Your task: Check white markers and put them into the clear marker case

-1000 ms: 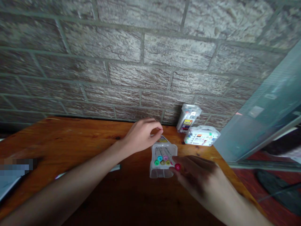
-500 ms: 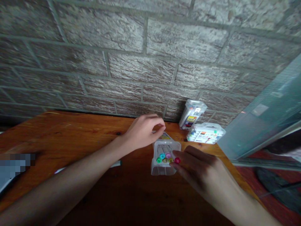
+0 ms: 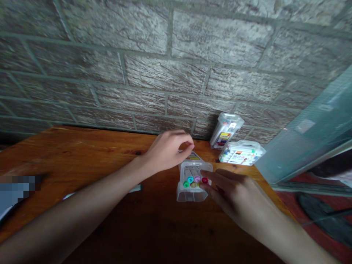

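Observation:
A clear plastic marker case (image 3: 192, 196) lies open on the wooden table, its labelled lid (image 3: 194, 156) folded back toward the wall. Inside are several markers with coloured ends, among them green (image 3: 186, 184), blue (image 3: 190, 179) and pink (image 3: 197, 178). My right hand (image 3: 229, 190) pinches a red-ended marker (image 3: 205, 180) between thumb and fingers, at the right side of the case among the others. My left hand (image 3: 172, 150) is by the lid, thumb and index finger curled together in a ring. Its other fingers are hidden, and whatever they may hold cannot be seen.
A tall clear case of markers (image 3: 226, 130) stands against the brick wall (image 3: 143, 69), with a handled white case (image 3: 242, 153) in front of it. A marker (image 3: 136, 188) lies partly behind my left forearm. A glass panel (image 3: 297, 124) borders the table's right side.
The red-ended marker has moved slightly left and farther into the case with my right hand. My left hand keeps its place by the lid. The view has shifted a little.

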A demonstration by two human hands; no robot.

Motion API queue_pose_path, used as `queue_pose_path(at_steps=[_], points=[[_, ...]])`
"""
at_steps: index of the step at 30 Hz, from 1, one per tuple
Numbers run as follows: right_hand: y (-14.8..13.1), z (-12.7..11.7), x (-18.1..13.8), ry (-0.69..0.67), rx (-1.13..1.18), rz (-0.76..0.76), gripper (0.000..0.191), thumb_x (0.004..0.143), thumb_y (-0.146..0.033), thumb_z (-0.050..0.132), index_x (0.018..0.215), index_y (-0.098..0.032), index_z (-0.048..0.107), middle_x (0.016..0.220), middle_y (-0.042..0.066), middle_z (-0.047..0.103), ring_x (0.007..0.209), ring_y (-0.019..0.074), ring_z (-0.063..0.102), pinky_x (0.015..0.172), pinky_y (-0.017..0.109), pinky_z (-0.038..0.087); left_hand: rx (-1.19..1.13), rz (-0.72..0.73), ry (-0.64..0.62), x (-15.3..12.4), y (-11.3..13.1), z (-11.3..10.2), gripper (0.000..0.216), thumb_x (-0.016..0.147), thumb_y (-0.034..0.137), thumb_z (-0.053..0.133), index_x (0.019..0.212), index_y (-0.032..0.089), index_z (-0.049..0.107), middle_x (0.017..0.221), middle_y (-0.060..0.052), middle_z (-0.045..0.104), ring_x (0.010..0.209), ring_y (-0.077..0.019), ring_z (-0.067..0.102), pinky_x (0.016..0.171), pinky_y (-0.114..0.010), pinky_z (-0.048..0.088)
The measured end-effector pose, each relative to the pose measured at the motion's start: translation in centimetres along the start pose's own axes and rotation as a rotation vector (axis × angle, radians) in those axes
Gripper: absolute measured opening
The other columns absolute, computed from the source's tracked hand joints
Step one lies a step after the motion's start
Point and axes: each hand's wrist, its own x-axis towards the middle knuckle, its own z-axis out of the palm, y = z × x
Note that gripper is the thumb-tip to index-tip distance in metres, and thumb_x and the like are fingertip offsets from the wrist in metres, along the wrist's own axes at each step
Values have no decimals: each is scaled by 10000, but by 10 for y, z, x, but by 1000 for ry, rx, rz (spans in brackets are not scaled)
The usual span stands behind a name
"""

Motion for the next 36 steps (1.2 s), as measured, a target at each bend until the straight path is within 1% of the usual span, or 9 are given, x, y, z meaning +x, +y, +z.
queue_pose_path(at_steps=[10, 16, 22, 25, 28, 31, 33, 35, 36], points=[[-3, -4, 1, -51, 1, 27, 202, 1068, -224, 572, 1075, -199, 772, 756, 34, 762, 573, 173, 706, 537, 298, 381, 8, 18, 8, 0, 0, 0, 133, 960, 156, 653, 878, 190, 752, 855, -38, 779, 802, -198, 730, 746, -333, 558], [-4, -7, 2, -105, 0, 68, 176, 963, -172, 605, 1059, -197, 750, 734, 22, 724, 526, 157, 642, 517, 297, 366, 7, 4, 2, -1, -2, 0, 128, 964, 165, 654, 894, 184, 759, 873, -43, 779, 818, -206, 732, 749, -345, 552], [-5, -12, -1, -64, 47, 46, 381, 899, -149, 606, 1254, -181, 742, 735, 4, 734, 543, 165, 671, 520, 292, 430, 2, -2, 13, 0, -2, -1, 137, 965, 168, 648, 891, 186, 762, 867, -40, 781, 811, -202, 733, 753, -343, 550], [-9, -22, -1, 49, 120, -14, 356, 912, -130, 602, 1226, -172, 766, 692, -13, 721, 535, 135, 656, 524, 258, 452, -1, -24, 29, 1, -5, -5, 139, 962, 167, 653, 878, 184, 762, 852, -33, 772, 789, -190, 723, 721, -319, 530], [-9, -31, 6, 234, 189, -10, 196, 971, -186, 623, 1026, -172, 811, 614, -22, 686, 470, 100, 589, 491, 228, 425, -12, -41, 65, 4, -9, -13, 136, 955, 154, 659, 872, 179, 764, 855, -23, 781, 788, -174, 725, 717, -291, 515], [7, -31, 26, 395, 291, 101, 255, 983, -273, 646, 798, -174, 791, 564, -7, 655, 463, 105, 535, 470, 236, 379, -36, -80, 134, 8, -13, -25, 147, 955, 156, 648, 876, 178, 770, 869, -14, 805, 804, -161, 738, 749, -267, 520], [26, -23, 43, 554, 456, 203, 288, 940, -367, 692, 748, -174, 785, 520, -12, 609, 438, 105, 480, 439, 240, 327, -28, -139, 170, 10, -16, -32, 170, 963, 184, 633, 872, 179, 777, 849, -13, 809, 793, -159, 734, 745, -258, 515], [48, -8, 60, 638, 679, 331, 300, 905, -419, 708, 755, -172, 789, 489, -18, 578, 427, 115, 468, 427, 241, 321, -28, -203, 186, 9, -20, -37, 184, 957, 204, 623, 872, 179, 784, 873, -17, 822, 802, -159, 737, 736, -247, 508], [58, 1, 66, 663, 712, 356, 344, 929, -443, 663, 745, -175, 775, 477, -25, 556, 410, 112, 441, 413, 240, 303, -27, -239, 190, 7, -23, -39, 191, 954, 223, 621, 870, 181, 787, 856, -17, 819, 791, -161, 733, 726, -246, 504]])
